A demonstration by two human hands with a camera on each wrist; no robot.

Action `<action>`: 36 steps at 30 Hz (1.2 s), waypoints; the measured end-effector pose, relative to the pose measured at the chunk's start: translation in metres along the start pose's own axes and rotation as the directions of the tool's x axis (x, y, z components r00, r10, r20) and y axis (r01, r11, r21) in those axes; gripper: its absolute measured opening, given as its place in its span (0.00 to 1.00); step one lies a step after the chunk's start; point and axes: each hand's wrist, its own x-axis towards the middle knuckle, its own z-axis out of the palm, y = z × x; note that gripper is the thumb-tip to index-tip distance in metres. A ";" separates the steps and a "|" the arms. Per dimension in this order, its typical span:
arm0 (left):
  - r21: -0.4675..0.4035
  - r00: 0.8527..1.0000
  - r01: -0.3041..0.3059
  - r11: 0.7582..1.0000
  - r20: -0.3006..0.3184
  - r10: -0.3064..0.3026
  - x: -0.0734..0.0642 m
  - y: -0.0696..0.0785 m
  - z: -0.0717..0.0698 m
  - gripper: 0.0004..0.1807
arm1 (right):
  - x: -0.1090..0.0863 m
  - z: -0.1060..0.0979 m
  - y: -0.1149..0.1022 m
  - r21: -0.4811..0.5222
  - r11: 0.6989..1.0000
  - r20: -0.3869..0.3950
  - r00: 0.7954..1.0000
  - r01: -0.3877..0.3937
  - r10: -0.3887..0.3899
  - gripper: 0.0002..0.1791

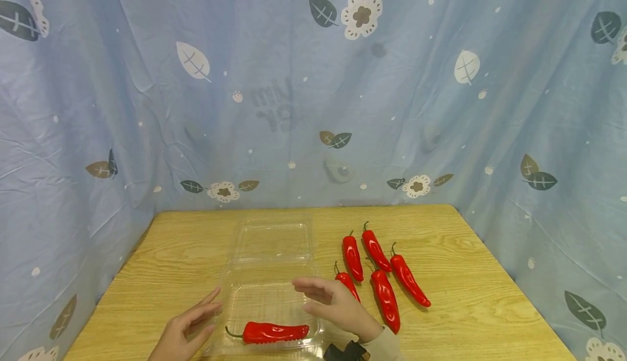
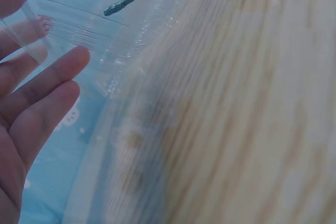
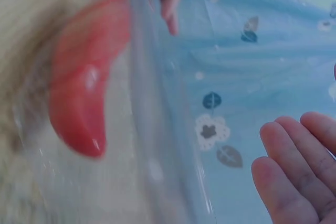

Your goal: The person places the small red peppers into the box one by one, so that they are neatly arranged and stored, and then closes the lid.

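A red chili pepper point(image 1: 274, 332) with a green stem lies crosswise along the near side of a clear plastic clamshell box point(image 1: 266, 301). The box's lid point(image 1: 274, 239) is folded back, away from me. At the box's left side is my left hand point(image 1: 183, 331), fingers extended and slightly bent, holding nothing. In the left wrist view some of its fingers point(image 2: 50, 85) show through the clear plastic; contact is uncertain. My right hand point(image 1: 338, 307) hovers over the box's right side, fingers loosely extended with nothing in them. In the right wrist view the pepper point(image 3: 86, 82) appears blurred through the box wall.
Several more red peppers point(image 1: 384, 298) lie loose on the wooden table point(image 1: 455, 274) to the right of the box. One of them point(image 1: 346, 283) is partly hidden behind my right hand. A blue patterned curtain point(image 1: 274, 89) hangs around the table's back and sides.
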 end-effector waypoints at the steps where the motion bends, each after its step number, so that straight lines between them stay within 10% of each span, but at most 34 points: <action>1: -0.001 1.000 -0.002 1.000 -0.002 0.002 0.000 0.000 0.000 0.20 | -0.001 -0.002 0.001 -0.004 1.000 -0.013 1.000 -0.001 0.001 0.24; 18: -0.019 1.000 -0.012 1.000 -0.008 0.012 0.000 0.000 0.002 0.19 | -0.018 -0.045 -0.008 -0.072 0.997 -0.189 0.982 -0.019 0.006 0.26; 36: -0.031 1.000 -0.023 0.999 -0.002 0.023 0.000 -0.001 0.001 0.20 | -0.052 -0.101 -0.005 -0.118 0.989 -0.466 0.885 -0.090 0.024 0.27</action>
